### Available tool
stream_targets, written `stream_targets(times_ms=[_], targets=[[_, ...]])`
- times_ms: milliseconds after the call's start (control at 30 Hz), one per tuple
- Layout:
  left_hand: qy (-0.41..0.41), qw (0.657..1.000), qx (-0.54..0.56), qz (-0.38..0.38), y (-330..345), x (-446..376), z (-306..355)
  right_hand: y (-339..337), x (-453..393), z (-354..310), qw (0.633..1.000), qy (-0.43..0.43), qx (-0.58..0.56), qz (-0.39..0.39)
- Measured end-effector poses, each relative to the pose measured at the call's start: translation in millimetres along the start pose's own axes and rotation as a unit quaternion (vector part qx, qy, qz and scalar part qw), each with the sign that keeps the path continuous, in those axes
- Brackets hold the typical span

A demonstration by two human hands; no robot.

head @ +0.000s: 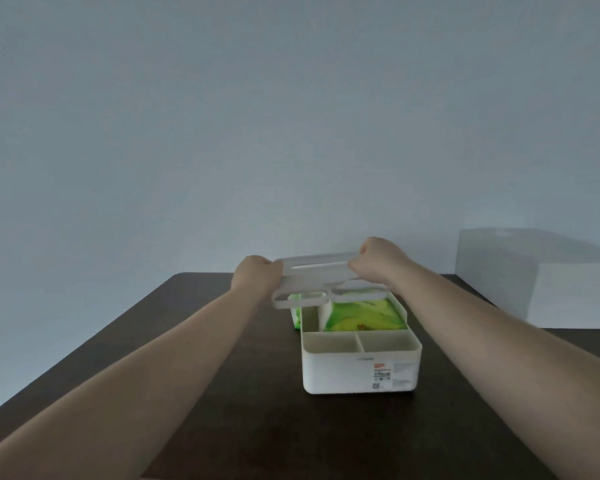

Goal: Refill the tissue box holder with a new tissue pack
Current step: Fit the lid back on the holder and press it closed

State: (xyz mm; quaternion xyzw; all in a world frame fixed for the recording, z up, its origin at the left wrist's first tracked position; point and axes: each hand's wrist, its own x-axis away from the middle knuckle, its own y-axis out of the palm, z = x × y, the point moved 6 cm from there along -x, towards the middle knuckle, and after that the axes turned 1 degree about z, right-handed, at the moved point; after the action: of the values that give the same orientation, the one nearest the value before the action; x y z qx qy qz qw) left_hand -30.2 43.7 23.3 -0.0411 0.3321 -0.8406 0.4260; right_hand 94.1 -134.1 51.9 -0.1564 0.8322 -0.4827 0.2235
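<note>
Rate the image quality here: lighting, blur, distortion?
Head view: dim, flat, bluish light; lid and both hands, left and right, softly motion-blurred; label on the holder unreadable; table edges splay from wide-angle distortion; no glare.

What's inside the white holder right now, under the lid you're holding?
A green tissue pack sits in the rear section of the holder; the two small front compartments look empty. The lid, held by the left hand and right hand, hides the pack's far edge.
</note>
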Motion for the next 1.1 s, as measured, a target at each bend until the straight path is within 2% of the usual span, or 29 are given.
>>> stream_targets(times_ms=[367, 800, 1100], targets=[[0.017, 0.999, -0.019, -0.021, 51, 29, 5, 11, 24, 78, 0.997, 0.067, -0.019, 0.019], [0.026, 0.995, -0.101, -0.009, 63, 22, -8, 40, 17, 97, 0.994, 0.104, -0.038, -0.011], [0.012, 0.999, -0.031, -0.032, 81, 12, -15, 58, 0, 111, 0.993, 0.101, -0.054, 0.009]])
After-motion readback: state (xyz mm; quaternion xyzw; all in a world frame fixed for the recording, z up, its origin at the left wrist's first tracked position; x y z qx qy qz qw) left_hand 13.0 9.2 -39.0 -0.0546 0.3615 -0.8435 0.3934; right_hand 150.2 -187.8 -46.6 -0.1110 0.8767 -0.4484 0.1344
